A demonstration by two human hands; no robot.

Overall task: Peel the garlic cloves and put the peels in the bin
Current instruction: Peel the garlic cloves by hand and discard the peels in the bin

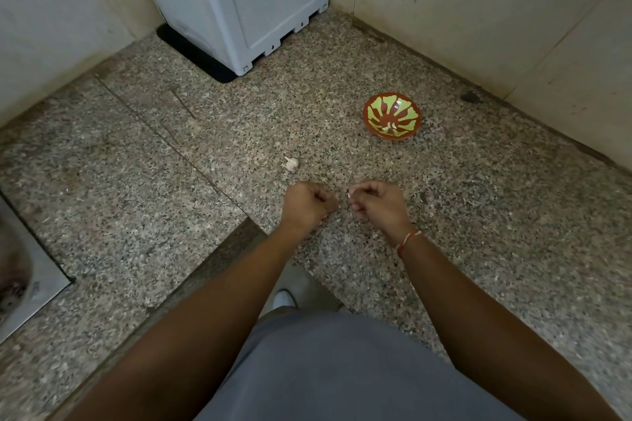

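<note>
Far left, the steel sink [20, 280] sits at the counter's edge; what's in it is too blurred to call. Moving in along the granite counter [136, 181], a garlic bulb [291, 163] lies loose, just beyond the hands. Left hand [307, 203]: fingers curled in tight, and whether anything is inside that fist, I can't tell. Just beside it, the right hand [378, 203] pinches a pale clove [349, 195] at its fingertips, a red thread on the wrist.

The risk, as I read it: the hands work over the open counter, so any skin that comes away could drop and scatter on speckled stone where thin flakes are hard to spot. A small clove could also slip from that pinch.

Further right, well apart, the red-and-green bowl [392, 116] holds a few pale pieces, probably peeled cloves. No bin in sight. The grey appliance [239, 0] stands at the back.
</note>
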